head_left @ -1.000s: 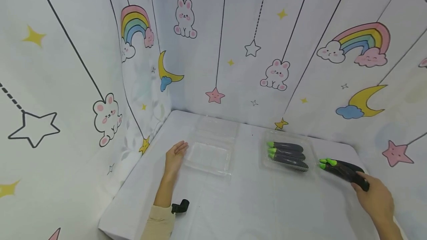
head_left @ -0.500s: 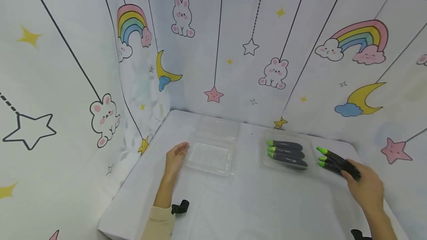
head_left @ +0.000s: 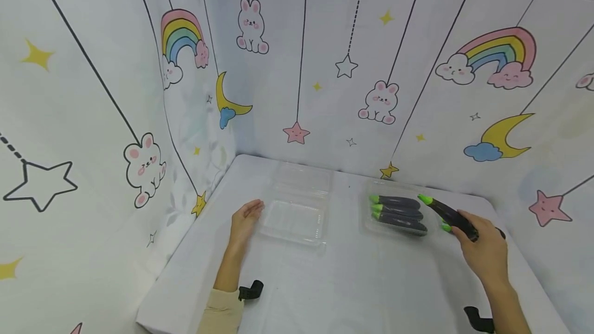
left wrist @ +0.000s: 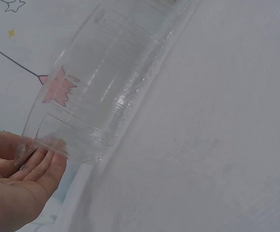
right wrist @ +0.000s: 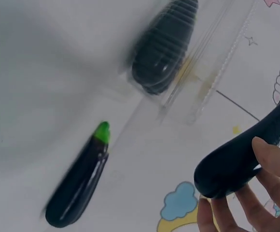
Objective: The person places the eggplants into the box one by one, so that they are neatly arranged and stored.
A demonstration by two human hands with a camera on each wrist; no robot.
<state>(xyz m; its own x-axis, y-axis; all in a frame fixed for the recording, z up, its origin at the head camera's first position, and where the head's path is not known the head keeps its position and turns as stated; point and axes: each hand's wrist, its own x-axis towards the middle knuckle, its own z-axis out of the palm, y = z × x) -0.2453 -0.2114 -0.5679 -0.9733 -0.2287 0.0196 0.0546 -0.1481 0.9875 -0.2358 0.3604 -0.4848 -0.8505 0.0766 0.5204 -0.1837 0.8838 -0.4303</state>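
Note:
An eggplant (head_left: 447, 215) with a bright green stem is gripped in my right hand (head_left: 482, 244), thumb on one side and fingers on the other, raised above the table. A second eggplant (right wrist: 77, 179) lies on the table, mostly hidden behind that hand in the head view. Three eggplants (head_left: 398, 214) lie side by side in a clear plastic container (head_left: 368, 228), just left of the held one. My left hand (head_left: 243, 223), fingers nearly straight, touches the side of another clear container (left wrist: 111, 63), which holds nothing and has its lid (head_left: 303, 179) folded back.
A white cloth covers the table (head_left: 352, 282). Behind and left of it hangs a white curtain (head_left: 278, 92) printed with rabbits, stars and rainbows. Black mounts (head_left: 478, 319) sit at both wrists.
My right hand has lifted one eggplant off the one beside it and carried it leftward toward the filled container. The left hand has stayed by its container.

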